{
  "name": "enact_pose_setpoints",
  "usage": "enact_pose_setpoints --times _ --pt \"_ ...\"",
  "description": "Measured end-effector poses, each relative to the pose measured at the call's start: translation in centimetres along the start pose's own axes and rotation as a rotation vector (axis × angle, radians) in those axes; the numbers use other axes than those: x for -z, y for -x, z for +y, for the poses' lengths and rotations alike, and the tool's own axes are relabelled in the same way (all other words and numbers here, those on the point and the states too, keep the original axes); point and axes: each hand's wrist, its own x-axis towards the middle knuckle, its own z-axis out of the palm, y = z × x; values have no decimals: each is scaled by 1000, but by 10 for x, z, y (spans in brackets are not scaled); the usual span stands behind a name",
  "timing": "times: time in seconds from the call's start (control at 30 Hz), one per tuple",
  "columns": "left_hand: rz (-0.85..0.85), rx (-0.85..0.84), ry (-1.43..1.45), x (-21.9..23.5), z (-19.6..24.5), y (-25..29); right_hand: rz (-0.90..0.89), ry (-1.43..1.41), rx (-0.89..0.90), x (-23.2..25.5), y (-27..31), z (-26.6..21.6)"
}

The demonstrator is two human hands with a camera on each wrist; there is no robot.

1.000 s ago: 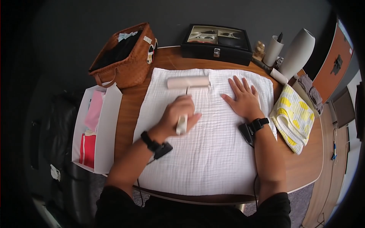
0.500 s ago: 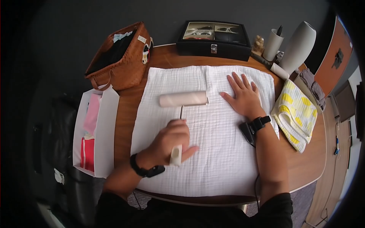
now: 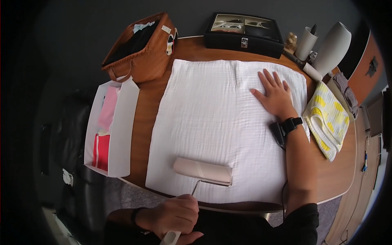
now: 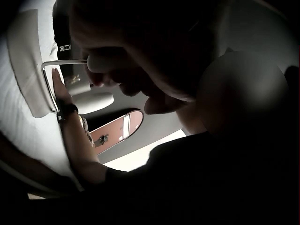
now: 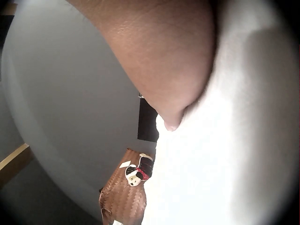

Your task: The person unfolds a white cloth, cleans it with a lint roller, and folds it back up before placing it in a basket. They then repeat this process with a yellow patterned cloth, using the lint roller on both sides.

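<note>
My left hand (image 3: pixel 177 216) grips the white handle of a lint roller (image 3: pixel 203 170) at the front edge of the table. The pale pink roll lies over the near part of a white crinkled cloth (image 3: pixel 204 110), its bent metal rod running back to the handle. In the left wrist view the lint roller (image 4: pixel 30 65) shows at the left, and the dark fingers wrap its handle. My right hand (image 3: pixel 277 96) rests flat on the cloth's far right part, fingers spread. The right wrist view shows part of the right hand (image 5: pixel 159 61) close up against the white cloth.
A white box (image 3: pixel 122 134) with folded pink and red cloths stands at the left. Behind it is a brown woven basket (image 3: pixel 151 61). A black glasses case (image 3: pixel 245 44) sits at the back. At the right are a folded yellow-and-white cloth (image 3: pixel 328 118) and a tall grey vase (image 3: pixel 332 49).
My left hand has drawn the lint roller from the far part of the cloth to its near edge. The right hand stays flat on the cloth. The head view has shifted slightly.
</note>
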Motion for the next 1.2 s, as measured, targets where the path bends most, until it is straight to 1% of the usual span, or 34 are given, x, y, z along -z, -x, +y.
enact_pose_setpoints --times 0.13,0.17,0.2,0.23,0.3,0.33,0.37,0.4,0.43,0.5,0.6,0.63,0.67,0.7,0.73,0.77,0.83,0.9,1.0,1.07,1.1,1.13,1.2 --pt "89 -80 -46 2 -30 7 -2 4 1 -3 -1 1" --pt "98 -106 -59 8 -39 -3 6 6 6 -5 -2 2" --pt "145 -114 -80 11 -51 -9 11 9 10 -6 -1 2" --pt "115 -103 -102 24 -61 -17 12 15 13 -6 0 4" --pt "183 -152 -144 40 -90 -39 24 11 15 -6 0 4" --pt "213 -145 -118 47 -101 -53 29 7 12 -7 2 4" --pt "244 -195 -160 50 -117 -66 27 5 11 -6 2 3" --pt "241 -208 -200 54 -123 -78 26 3 12 -4 2 2" --pt "199 -114 -177 58 -126 -82 26 -1 13 -4 2 3" --pt "208 -111 -195 58 -130 -84 41 4 16 -8 1 6" --pt "250 -189 -198 43 -112 -73 47 12 11 -13 1 7" --pt "252 -179 -271 34 -102 -62 49 19 10 -13 1 7" --pt "207 -170 -245 29 -89 -48 50 25 8 -13 1 7" --pt "169 -85 -243 22 -69 -34 53 27 6 -14 0 7" --pt "178 -54 -220 9 -51 -20 55 28 4 -15 0 7" --pt "113 -67 -120 7 -40 -5 58 29 1 -16 0 7" --pt "39 67 94 3 -4 11 54 42 -4 -16 -1 8" --pt "5 126 268 5 12 30 46 45 -5 -15 0 7" --pt "-15 145 232 3 20 45 42 47 -10 -16 0 6" --pt "0 126 190 4 14 36 37 51 -11 -15 0 5" --pt "8 115 168 7 9 28 33 55 -12 -15 0 5" --pt "37 55 137 9 -2 26 30 61 -13 -15 -1 5" --pt "113 -5 45 15 -26 8 31 57 -13 -16 -1 7"
